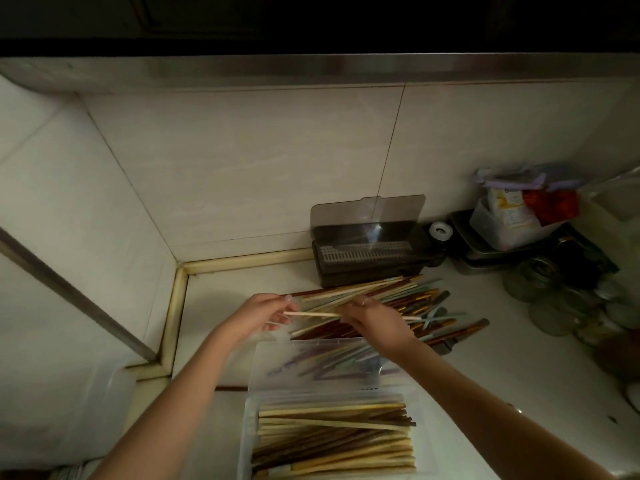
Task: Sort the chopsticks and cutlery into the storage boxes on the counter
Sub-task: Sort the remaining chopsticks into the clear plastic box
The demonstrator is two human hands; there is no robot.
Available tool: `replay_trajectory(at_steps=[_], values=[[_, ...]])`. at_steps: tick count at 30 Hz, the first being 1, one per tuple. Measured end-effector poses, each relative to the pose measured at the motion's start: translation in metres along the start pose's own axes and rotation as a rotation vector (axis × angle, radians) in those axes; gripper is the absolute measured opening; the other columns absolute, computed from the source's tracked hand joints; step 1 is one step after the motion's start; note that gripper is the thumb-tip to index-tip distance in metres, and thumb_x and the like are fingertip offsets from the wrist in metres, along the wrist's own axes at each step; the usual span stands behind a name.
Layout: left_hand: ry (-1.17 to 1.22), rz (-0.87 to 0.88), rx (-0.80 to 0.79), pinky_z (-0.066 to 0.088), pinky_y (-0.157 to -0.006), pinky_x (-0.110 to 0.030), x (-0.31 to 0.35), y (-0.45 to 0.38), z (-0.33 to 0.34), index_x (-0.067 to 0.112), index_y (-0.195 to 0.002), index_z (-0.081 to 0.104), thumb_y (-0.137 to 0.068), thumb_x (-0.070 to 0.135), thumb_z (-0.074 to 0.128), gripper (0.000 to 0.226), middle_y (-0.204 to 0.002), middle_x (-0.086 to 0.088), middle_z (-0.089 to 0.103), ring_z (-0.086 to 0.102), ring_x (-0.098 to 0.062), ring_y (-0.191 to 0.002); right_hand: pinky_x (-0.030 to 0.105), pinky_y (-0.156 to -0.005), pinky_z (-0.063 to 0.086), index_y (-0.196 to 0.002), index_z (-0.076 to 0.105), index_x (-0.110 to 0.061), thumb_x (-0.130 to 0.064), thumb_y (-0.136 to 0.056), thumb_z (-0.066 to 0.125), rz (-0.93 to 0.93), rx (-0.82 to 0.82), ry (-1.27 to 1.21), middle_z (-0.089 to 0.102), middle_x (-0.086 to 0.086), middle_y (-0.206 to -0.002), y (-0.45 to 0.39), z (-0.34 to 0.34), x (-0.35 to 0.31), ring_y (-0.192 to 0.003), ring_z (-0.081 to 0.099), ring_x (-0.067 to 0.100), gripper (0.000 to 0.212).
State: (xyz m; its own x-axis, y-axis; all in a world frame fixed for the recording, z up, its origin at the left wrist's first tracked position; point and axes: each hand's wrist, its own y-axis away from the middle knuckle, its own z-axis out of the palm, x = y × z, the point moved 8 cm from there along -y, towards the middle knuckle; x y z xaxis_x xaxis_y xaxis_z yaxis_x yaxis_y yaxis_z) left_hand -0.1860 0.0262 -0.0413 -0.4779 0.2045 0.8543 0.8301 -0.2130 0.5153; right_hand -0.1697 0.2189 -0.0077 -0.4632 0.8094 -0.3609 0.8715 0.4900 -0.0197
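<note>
A loose pile of chopsticks, pale, brown and grey-green, fans out across the counter. At its 12 o'clock stands a dark storage box, lid raised. At 6 o'clock a clear box holds wooden chopsticks lying flat, lid open.

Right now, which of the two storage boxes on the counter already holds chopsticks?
The clear plastic box nearest the person, packed with wooden and bamboo chopsticks. The dark box with the raised smoky lid by the wall shows only its bare slotted tray.
</note>
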Motion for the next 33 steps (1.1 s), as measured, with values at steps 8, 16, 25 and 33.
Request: replay_trajectory(at_steps=[8,16,25,33], values=[[-0.454,0.085,-0.299,0.05,-0.062,-0.016,0.008,0.045,0.022,0.021,-0.09,0.075,-0.074,0.021,0.076,0.017,-0.076,0.0,0.073,0.064,-0.005,-0.065,0.018,-0.069,0.044,-0.113,0.066,-0.027,-0.019,-0.09,0.062,0.05,-0.006,-0.416,0.054,-0.021,-0.088,0.049,-0.004,-0.03,-0.076,0.053,-0.004,0.025],[-0.547,0.064,-0.159,0.051,-0.07,-0.019,-0.004,0.041,0.015,0.019,-0.097,0.072,-0.084,0.024,0.07,0.014,-0.088,0.005,0.074,0.067,-0.006,-0.081,0.017,-0.072,0.044,-0.094,0.067,-0.019,-0.025,-0.087,0.065,-0.008,-0.246,-0.466,0.06,-0.011,-0.087,0.099,0.032,-0.073,-0.078,0.053,-0.002,0.01],[-0.743,0.177,0.224,0.046,-0.095,-0.029,-0.005,-0.04,0.027,0.01,-0.119,0.064,-0.085,0.016,0.068,0.035,-0.122,-0.007,0.063,0.06,-0.021,-0.109,0.024,-0.07,0.046,-0.096,0.067,-0.026,-0.034,-0.084,0.066,0.101,-0.237,-0.426,0.054,-0.019,-0.079,0.108,0.04,-0.053,-0.07,0.051,-0.003,0.014],[-0.98,0.236,0.367,0.046,-0.094,-0.032,-0.008,-0.073,0.053,0.017,-0.115,0.064,-0.087,0.017,0.064,0.028,-0.12,-0.006,0.062,0.058,-0.023,-0.11,0.028,-0.093,0.042,-0.117,0.061,-0.016,-0.03,-0.092,0.049,0.213,-0.354,-0.354,0.06,0.0,-0.115,0.132,0.074,-0.033,-0.112,0.056,0.016,0.031]])
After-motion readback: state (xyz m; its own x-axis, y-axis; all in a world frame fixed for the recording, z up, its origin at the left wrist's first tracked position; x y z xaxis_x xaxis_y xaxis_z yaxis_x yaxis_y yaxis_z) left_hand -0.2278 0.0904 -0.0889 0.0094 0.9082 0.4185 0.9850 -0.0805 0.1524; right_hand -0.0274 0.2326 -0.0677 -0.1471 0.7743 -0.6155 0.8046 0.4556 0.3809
